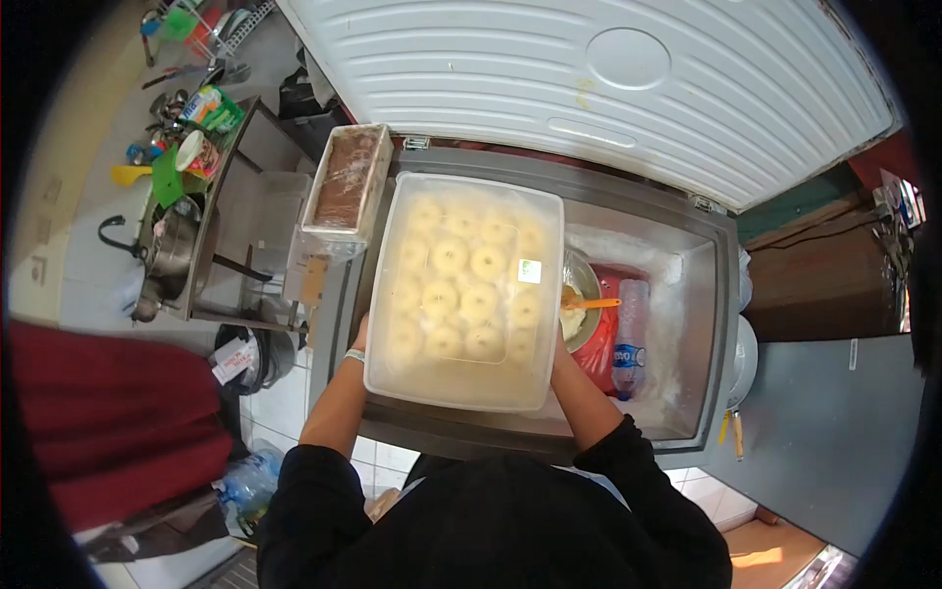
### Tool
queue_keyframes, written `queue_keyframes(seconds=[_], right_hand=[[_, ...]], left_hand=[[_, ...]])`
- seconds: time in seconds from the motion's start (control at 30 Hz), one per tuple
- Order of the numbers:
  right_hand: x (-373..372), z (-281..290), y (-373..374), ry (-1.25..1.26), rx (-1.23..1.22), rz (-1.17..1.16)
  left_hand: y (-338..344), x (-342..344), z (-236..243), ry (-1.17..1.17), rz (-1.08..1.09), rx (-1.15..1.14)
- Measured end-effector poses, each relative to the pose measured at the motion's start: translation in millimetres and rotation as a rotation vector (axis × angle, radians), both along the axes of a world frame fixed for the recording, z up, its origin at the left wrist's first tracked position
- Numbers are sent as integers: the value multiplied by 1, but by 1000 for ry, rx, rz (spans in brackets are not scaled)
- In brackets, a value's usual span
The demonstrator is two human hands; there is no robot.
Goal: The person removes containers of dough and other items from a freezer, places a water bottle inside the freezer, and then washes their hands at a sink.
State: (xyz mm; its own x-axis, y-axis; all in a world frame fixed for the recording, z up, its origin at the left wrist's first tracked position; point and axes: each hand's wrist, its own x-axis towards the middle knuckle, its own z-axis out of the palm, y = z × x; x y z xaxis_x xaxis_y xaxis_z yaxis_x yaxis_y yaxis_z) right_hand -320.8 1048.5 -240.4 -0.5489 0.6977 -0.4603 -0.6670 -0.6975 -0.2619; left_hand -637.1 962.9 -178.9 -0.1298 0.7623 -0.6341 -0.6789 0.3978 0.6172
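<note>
A translucent lidded plastic container (451, 383) full of ring-shaped dough pieces is held over the open chest freezer (716, 324). My left hand (360, 339) grips its left side and my right hand (559, 348) its right side, both with fingers mostly hidden by it. Inside the freezer, partly covered by the container, are a metal bowl (579, 334) with pale contents and an orange-handled utensil (599, 303), a red bag (599, 363) and a frosted plastic bottle (630, 348).
The freezer's white lid (491, 49) stands raised behind. A tray with brown contents (348, 177) sits left of the container. A metal rack (216, 255) with pots and utensils is at left, near a red cloth (118, 422). A grey table (824, 432) stands at right.
</note>
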Motion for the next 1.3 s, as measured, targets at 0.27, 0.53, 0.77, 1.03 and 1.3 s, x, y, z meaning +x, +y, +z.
queue_keyframes(seconds=[0.27, 0.53, 0.77, 1.03, 1.3], right_hand=[[0, -14, 2, -336, 0, 13], [70, -34, 6, -1768, 195, -180], [107, -78, -25, -709, -291, -136], [111, -54, -5, -872, -222, 144], [178, -48, 17, -1517, 245, 238]], left_hand=[[-3, -9, -56, -9, -73, -57], [4, -1, -71, 15, -140, -94], [-9, -11, -68, 62, -160, -135], [-14, -15, -74, 100, -172, -135], [21, -2, -80, 110, -233, -81]])
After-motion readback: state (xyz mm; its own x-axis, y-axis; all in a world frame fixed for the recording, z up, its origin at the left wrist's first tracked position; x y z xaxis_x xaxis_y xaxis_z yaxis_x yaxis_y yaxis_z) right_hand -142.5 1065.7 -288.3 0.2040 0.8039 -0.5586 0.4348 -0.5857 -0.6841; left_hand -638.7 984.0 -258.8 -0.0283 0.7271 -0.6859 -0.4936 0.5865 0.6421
